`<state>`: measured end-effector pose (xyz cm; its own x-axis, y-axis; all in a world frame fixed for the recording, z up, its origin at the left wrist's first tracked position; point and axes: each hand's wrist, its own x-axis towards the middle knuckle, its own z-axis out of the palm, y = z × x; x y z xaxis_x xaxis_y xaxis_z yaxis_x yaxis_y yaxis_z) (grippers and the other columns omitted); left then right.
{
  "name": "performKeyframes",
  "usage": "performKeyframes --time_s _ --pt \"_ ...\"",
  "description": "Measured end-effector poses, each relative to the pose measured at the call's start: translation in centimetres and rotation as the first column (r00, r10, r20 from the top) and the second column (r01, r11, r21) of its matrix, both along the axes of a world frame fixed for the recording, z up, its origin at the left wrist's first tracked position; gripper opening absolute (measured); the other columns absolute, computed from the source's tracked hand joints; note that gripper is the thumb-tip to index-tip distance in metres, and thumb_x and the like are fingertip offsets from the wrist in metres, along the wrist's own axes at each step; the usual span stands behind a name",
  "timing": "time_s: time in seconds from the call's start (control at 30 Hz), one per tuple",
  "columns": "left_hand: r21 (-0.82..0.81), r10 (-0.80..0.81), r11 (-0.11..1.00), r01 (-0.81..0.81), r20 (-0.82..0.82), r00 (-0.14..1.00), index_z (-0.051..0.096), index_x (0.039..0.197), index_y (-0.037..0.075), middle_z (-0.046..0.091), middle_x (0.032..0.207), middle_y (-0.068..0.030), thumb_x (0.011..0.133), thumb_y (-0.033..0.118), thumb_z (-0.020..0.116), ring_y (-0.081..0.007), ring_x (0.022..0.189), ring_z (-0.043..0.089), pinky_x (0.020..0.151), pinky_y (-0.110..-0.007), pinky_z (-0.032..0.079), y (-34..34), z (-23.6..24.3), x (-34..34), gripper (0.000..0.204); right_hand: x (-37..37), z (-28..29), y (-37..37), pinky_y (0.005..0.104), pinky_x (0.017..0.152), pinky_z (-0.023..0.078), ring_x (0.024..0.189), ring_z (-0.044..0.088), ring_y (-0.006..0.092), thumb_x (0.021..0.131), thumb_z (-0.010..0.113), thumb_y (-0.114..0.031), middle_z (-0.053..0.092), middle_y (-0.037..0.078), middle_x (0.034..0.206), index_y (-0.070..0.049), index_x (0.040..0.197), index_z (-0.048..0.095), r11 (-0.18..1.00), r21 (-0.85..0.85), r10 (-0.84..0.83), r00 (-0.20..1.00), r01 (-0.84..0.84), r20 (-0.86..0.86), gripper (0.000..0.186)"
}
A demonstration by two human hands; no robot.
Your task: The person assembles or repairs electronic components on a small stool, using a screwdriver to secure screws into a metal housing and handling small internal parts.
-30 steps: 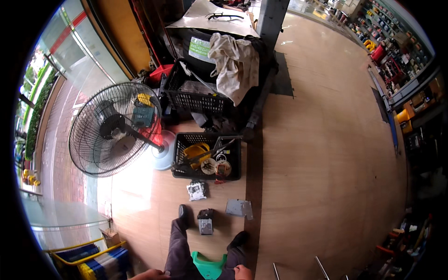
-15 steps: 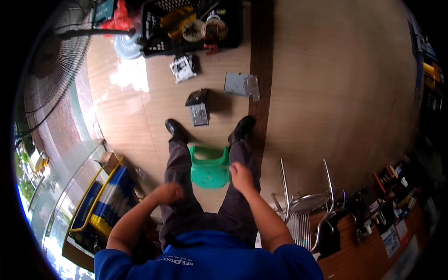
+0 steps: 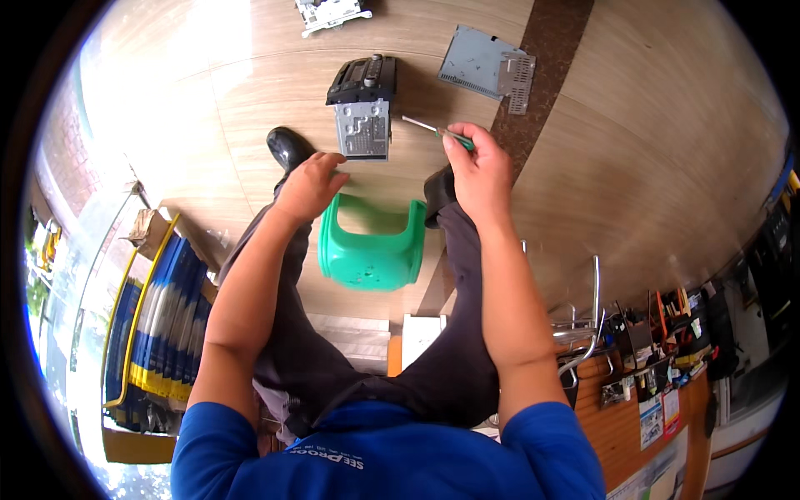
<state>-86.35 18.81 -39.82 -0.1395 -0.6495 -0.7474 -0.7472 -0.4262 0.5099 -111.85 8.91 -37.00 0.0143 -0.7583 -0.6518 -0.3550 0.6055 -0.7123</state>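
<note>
Between my shoes a car stereo (image 3: 363, 125) stands on the floor, its black knobbed front panel on the far side and its silver metal case on the near side. My left hand (image 3: 312, 187) reaches to the near left corner of the case with fingers spread, holding nothing; whether a fingertip touches the metal I cannot tell. To the right of the stereo, my right hand (image 3: 485, 173) grips a screwdriver (image 3: 458, 137) by its green handle. The thin shaft points left toward the case, its tip apart from it.
A green plastic stool (image 3: 371, 254) stands between my legs. Grey metal cover plates (image 3: 479, 65) lie at the far right, and a white mechanism (image 3: 329, 12) at the far edge. A yellow-framed rack (image 3: 167, 317) is on my left. Metal chair legs (image 3: 595, 292) stand on my right.
Both hands have moved forward from above my legs toward the stereo, which now appears larger. The screwdriver now shows clearly in my right hand. The black basket and fan have left the view.
</note>
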Motion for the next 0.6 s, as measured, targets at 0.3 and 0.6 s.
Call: performKeyframes --time_s 0.3,0.6 --pt "0.023 -0.081 0.996 0.081 -0.021 0.997 0.060 0.083 -0.001 0.063 0.083 -0.0190 0.087 0.018 0.058 -0.0375 0.080 0.060 0.072 -0.043 0.047 -8.2 3.5 2.6 0.019 -1.3 4.3 -3.2 0.0177 0.064 0.044 0.073 0.055 0.0044 0.086 0.065 -0.001 0.064 0.002 0.086 0.003 0.105 0.062 0.981 -0.188 -0.039 0.999 0.040 0.010 0.019" --pt "-0.187 -0.090 0.973 0.135 0.230 0.969 0.059 0.099 0.001 0.063 0.085 -0.0160 0.085 0.017 0.063 -0.0341 0.080 0.061 0.073 -0.041 0.048 -5.2 7.2 6.6 0.022 -4.5 8.4 3.0 0.0188 0.064 0.045 0.071 0.057 0.0073 0.083 0.065 0.002 0.065 0.008 0.085 0.008 0.104 0.060 0.809 -0.588 -0.050 0.995 -0.009 -0.083 0.022"
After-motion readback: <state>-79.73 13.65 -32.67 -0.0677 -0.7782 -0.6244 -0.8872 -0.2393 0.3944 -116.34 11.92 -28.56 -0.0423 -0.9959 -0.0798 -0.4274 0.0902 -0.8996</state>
